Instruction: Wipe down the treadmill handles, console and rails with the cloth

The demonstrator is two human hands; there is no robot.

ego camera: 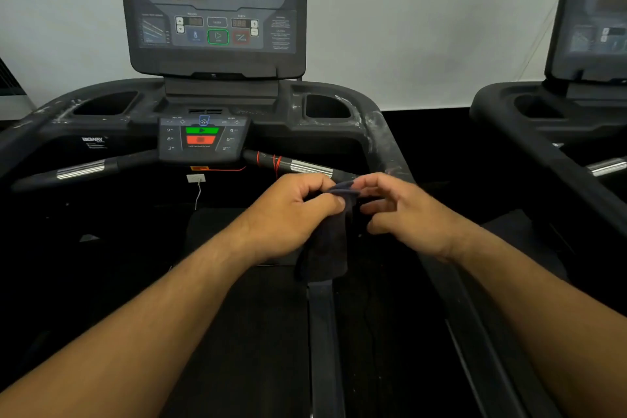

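The cloth (324,241), dark blue, hangs bunched between the two hands, held in the air above the treadmill belt (258,332). The left hand (288,214) grips it, fingers curled round its upper part and thumb pressed across it, so the rest droops below the fist. The right hand (403,214) is just beside it, its curled fingertips pinching the cloth's top fold.

Directly beyond the grip runs the right handle (310,167), black with a chrome band and a red cord (276,163) wound round it. Whether the fold touches the handle's end cannot be told. Ahead and left of the grip sits the small control panel (203,141) with its green and red buttons, and the left handle (81,169) reaches well out to the left. Above and beyond them stands the console (213,10). Just right of the grip the right rail (381,139), scuffed with white marks, slopes back toward the person. A second treadmill (576,105) stands well off to the right.
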